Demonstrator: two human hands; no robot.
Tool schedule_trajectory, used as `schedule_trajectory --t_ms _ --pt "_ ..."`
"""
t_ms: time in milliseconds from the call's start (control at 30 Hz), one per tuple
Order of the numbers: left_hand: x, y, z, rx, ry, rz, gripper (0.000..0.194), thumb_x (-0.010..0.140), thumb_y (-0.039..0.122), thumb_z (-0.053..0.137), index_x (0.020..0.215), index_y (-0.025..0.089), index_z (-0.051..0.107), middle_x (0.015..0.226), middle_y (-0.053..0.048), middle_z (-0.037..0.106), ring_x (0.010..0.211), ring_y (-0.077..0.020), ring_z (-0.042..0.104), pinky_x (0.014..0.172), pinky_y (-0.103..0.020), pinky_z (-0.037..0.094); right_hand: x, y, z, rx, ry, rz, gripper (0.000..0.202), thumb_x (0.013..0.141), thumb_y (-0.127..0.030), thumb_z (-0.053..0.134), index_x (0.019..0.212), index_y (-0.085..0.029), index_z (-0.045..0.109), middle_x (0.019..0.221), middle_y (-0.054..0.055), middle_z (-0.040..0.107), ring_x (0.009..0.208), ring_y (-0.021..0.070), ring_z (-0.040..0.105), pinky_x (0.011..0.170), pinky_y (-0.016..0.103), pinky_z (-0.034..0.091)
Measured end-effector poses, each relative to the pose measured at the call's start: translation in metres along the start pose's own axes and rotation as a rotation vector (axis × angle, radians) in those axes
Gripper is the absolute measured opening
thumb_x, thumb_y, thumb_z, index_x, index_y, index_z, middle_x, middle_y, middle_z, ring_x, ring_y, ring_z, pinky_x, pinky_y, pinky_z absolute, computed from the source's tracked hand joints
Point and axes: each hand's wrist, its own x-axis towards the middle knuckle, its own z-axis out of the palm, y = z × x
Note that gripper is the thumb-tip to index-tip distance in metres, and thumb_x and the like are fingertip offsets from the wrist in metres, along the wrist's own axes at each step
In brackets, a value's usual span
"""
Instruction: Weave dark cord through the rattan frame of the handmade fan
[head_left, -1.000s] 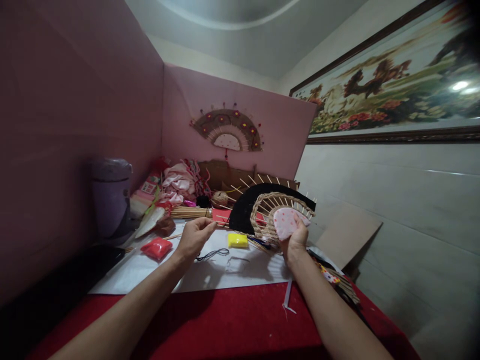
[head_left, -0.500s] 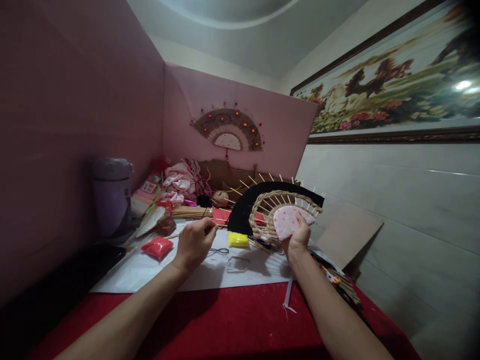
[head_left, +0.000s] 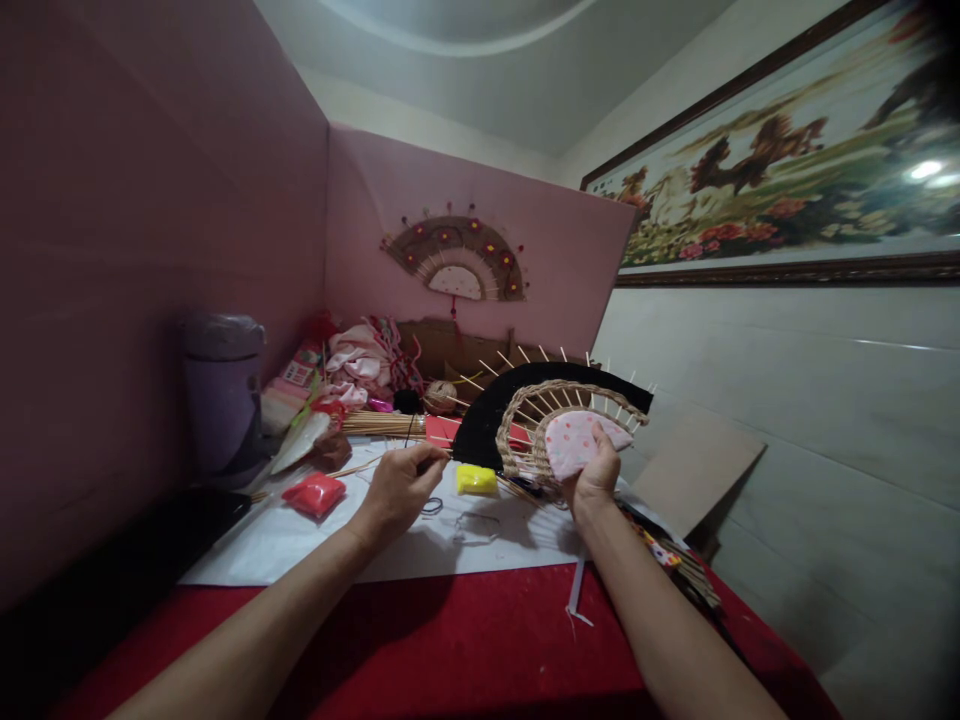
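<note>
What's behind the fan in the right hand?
Brown cardboard shows past the upper edge of the fan, and a red item shows at its left and through its gaps. Its black band and spotted pink piece hide whatever is directly behind them.

On the white paper sheet (head_left: 409, 565), the red square plastic packet (head_left: 314, 495) lies left of the yellow rectangular plastic packet (head_left: 476, 480); farther right is the black semicircular fan (head_left: 564, 440).

fan band (head_left: 482, 411): black | fan base (head_left: 574, 443): pale pink, reddish dots | packet (head_left: 476, 480): yellow | tablecloth (head_left: 450, 640): red
</note>
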Motion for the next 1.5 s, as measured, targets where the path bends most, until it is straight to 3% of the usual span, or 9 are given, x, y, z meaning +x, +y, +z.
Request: schedule_trajectory --t_ms 233,467,600,767,1000,1167,1333,1500 --pt "0.001 -0.001 0.001 -0.019 -0.037 0.018 0.018 0.075 0.021 0.052 0.079 0.015 0.068 0.067 -0.003 0.068 0.059 -0.0125 0.057 0.057 -0.022 0.039 -0.002 0.001 0.001 -0.002 -0.026 0.025 0.03 0.069 -0.033 0.059 0.093 -0.015 0.059 0.082 0.0 0.066 0.07 0.0131 0.062 0.065 0.027 0.054" --pt "0.005 0.002 -0.012 0.177 0.098 0.035 0.018 0.078 0.027 0.054 0.081 0.02 0.07 0.078 -0.004 0.071 0.071 -0.0165 0.063 0.063 -0.024 0.04 -0.002 -0.003 0.005 -0.009 -0.015 0.024 0.021 0.068 -0.025 0.057 0.086 -0.015 0.058 0.072 -0.001 0.064 0.065 0.0128 0.062 0.068 0.028 0.054" --pt "0.007 -0.002 -0.016 0.216 0.141 -0.012 0.016 0.075 0.03 0.057 0.074 0.021 0.069 0.069 -0.002 0.07 0.065 -0.0156 0.061 0.059 -0.024 0.038 -0.004 -0.005 0.007 -0.017 -0.05 0.065 0.02 0.068 -0.024 0.055 0.085 -0.014 0.058 0.071 0.0 0.065 0.066 0.0131 0.063 0.07 0.029 0.053" --pt "0.011 -0.01 -0.016 0.011 0.16 -0.139 0.02 0.072 0.036 0.06 0.069 0.018 0.068 0.061 -0.001 0.063 0.058 -0.0132 0.053 0.054 -0.024 0.035 -0.001 -0.006 0.004 -0.004 -0.051 0.075 0.02 0.069 -0.025 0.055 0.085 -0.015 0.058 0.071 -0.001 0.065 0.066 0.0138 0.063 0.068 0.03 0.054" --pt "0.016 -0.013 -0.014 -0.307 0.161 -0.244 0.027 0.066 0.039 0.063 0.06 0.013 0.063 0.046 0.005 0.042 0.046 -0.0079 0.032 0.045 -0.022 0.024 0.005 -0.002 -0.002 -0.039 -0.028 0.1 0.02 0.07 -0.026 0.053 0.086 -0.015 0.059 0.075 0.001 0.066 0.07 0.0141 0.063 0.071 0.029 0.053" --pt "0.012 -0.01 -0.009 -0.34 0.066 -0.217 0.023 0.065 0.036 0.062 0.061 0.013 0.064 0.05 0.004 0.046 0.05 -0.0085 0.036 0.047 -0.021 0.026 0.007 0.0 -0.005 -0.04 -0.06 0.11 0.022 0.07 -0.027 0.053 0.087 -0.015 0.06 0.076 0.001 0.067 0.068 0.0142 0.063 0.068 0.029 0.054" --pt "0.011 -0.016 -0.006 -0.23 -0.009 -0.11 0.021 0.067 0.027 0.057 0.05 0.014 0.057 0.047 0.005 0.042 0.05 -0.0082 0.036 0.049 -0.021 0.028 0.009 0.0 -0.006 -0.046 -0.054 0.122 0.023 0.071 -0.028 0.052 0.087 -0.014 0.06 0.076 0.001 0.067 0.067 0.0142 0.063 0.063 0.028 0.053" --pt "0.013 -0.025 -0.006 -0.155 -0.018 -0.036 0.015 0.069 0.025 0.055 0.064 0.016 0.066 0.058 0.001 0.055 0.057 -0.0109 0.046 0.056 -0.022 0.035 0.01 0.001 -0.008 -0.054 -0.086 0.129 0.025 0.071 -0.03 0.053 0.09 -0.014 0.06 0.079 0.002 0.067 0.069 0.0151 0.063 0.063 0.029 0.053"
